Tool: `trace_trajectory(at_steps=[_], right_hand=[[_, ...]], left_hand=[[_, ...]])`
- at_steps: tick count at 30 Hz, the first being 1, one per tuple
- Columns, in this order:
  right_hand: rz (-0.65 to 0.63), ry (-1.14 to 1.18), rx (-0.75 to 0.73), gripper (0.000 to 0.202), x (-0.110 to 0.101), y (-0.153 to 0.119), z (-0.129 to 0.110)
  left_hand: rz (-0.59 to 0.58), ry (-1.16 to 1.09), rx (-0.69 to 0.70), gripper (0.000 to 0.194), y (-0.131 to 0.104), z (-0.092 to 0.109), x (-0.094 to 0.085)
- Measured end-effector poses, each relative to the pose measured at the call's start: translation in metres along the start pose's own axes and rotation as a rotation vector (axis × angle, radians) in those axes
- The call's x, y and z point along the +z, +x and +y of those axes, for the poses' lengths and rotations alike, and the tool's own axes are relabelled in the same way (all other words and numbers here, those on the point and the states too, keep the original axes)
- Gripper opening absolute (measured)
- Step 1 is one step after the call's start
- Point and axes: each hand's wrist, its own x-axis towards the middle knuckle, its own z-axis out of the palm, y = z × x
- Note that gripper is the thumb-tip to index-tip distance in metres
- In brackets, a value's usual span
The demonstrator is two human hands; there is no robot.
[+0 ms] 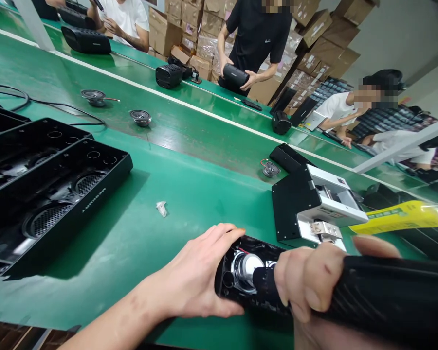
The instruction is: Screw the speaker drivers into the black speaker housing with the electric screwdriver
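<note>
My left hand [200, 272] is wrapped round the left end of a small black speaker housing [261, 244], thumb on the near side and fingers on the far side. Inside the housing sits a round silver speaker driver [253, 265] with a red wire. A black electric screwdriver [394, 291] lies in my right hand [310, 274], with its fingers curled round the front part. The tool's nose points down into the housing beside the driver. Its tip is hidden, so I cannot tell whether it touches a screw.
Large open speaker housings [111, 165] stand at left. Loose speaker drivers [140, 117] lie on the green bench, along with a crumpled plastic scrap [161, 209]. A black-and-white screw feeder [295, 209] and yellow strip [397, 217] are at right. Several people work across the bench.
</note>
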Motion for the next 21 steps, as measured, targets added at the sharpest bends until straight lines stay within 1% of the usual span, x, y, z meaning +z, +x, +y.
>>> trace_trajectory(at_steps=[2,3,5,7,9,11,12,14,16,17,19,20,21], right_hand=[[0.029,-0.010,-0.056,0.015,0.002,0.003,-0.003],[0.047,-0.017,-0.059,0.014,0.003,0.004,-0.004],[0.086,-0.016,-0.027,0.019,0.001,0.004,-0.005],[0.053,0.015,0.063,0.029,-0.002,0.002,-0.001],[0.000,0.058,0.191,0.043,-0.006,-0.002,0.007],[-0.019,0.091,0.309,0.056,-0.008,-0.005,0.016],[-0.034,0.105,0.355,0.061,-0.008,-0.006,0.020],[-0.083,0.141,0.402,0.065,-0.007,-0.007,0.023],[-0.116,0.148,0.412,0.062,-0.004,-0.007,0.021],[-0.088,0.144,0.384,0.056,-0.003,-0.008,0.020],[0.034,0.139,0.271,0.035,-0.001,-0.010,0.016],[0.114,0.139,0.216,0.027,0.000,-0.011,0.014],[0.159,0.152,0.162,0.025,0.000,-0.012,0.013]], left_hand=[[-0.030,0.023,-0.045,0.119,-0.003,0.000,0.000],[-0.046,0.037,-0.061,0.119,-0.005,-0.001,0.000],[-0.072,0.060,-0.072,0.119,-0.009,-0.003,0.001],[-0.086,0.073,-0.077,0.119,-0.013,-0.005,0.002],[-0.085,0.080,-0.082,0.118,-0.015,-0.006,0.003],[-0.077,0.084,-0.090,0.119,-0.016,-0.006,0.004],[-0.076,0.086,-0.093,0.119,-0.016,-0.006,0.004],[-0.079,0.083,-0.096,0.119,-0.016,-0.006,0.005],[-0.087,0.080,-0.097,0.119,-0.017,-0.006,0.005],[-0.088,0.079,-0.096,0.120,-0.018,-0.006,0.004],[-0.082,0.068,-0.081,0.120,-0.019,-0.004,0.001],[-0.079,0.055,-0.066,0.120,-0.020,-0.003,-0.001],[-0.078,0.039,-0.055,0.119,-0.021,-0.002,-0.003]])
